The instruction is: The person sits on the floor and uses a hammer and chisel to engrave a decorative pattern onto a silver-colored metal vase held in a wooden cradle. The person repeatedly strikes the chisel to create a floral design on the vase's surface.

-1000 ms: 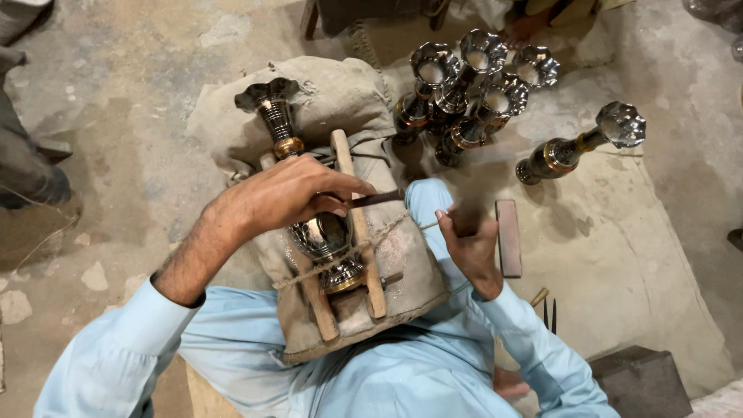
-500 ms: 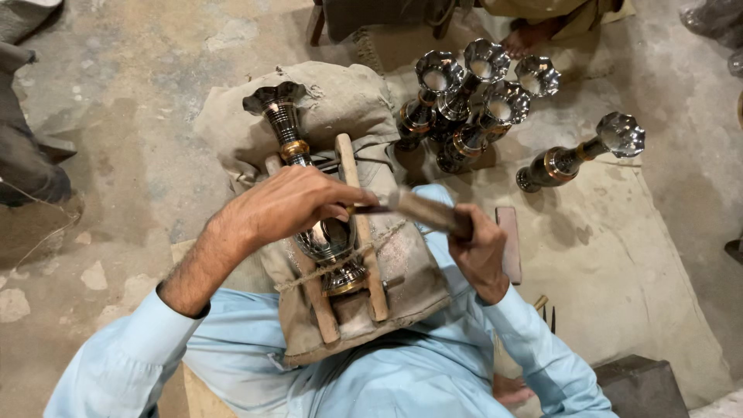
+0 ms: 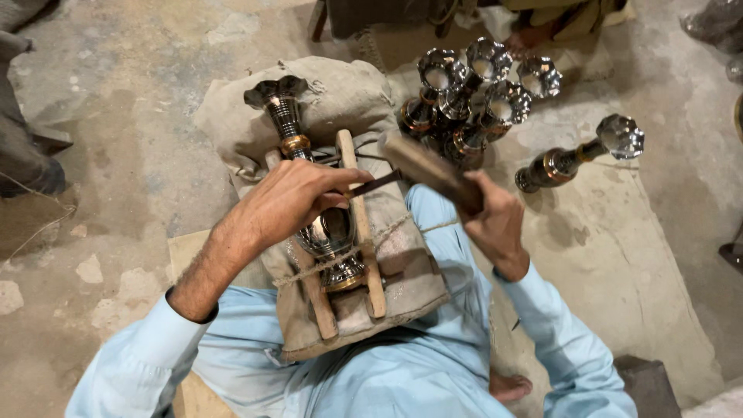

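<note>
A shiny metal vase (image 3: 309,193) lies on its side between two wooden slats (image 3: 362,232), tied down with string on a burlap sack (image 3: 340,93) across my lap. My left hand (image 3: 290,205) rests on the vase's belly and pinches a thin dark chisel (image 3: 379,183) pointing right. My right hand (image 3: 491,220) grips a wooden mallet (image 3: 426,166), raised with its head just above and to the right of the chisel's end.
Several finished metal vases (image 3: 472,93) stand clustered on the concrete floor ahead, and one more (image 3: 576,155) lies on its side to the right. Another person's foot (image 3: 534,35) shows at the top edge, dark cloth (image 3: 23,147) at the left.
My right hand has picked the mallet up from beside my lap and swung it up and left toward the chisel. My left hand stays on the vase with the chisel.
</note>
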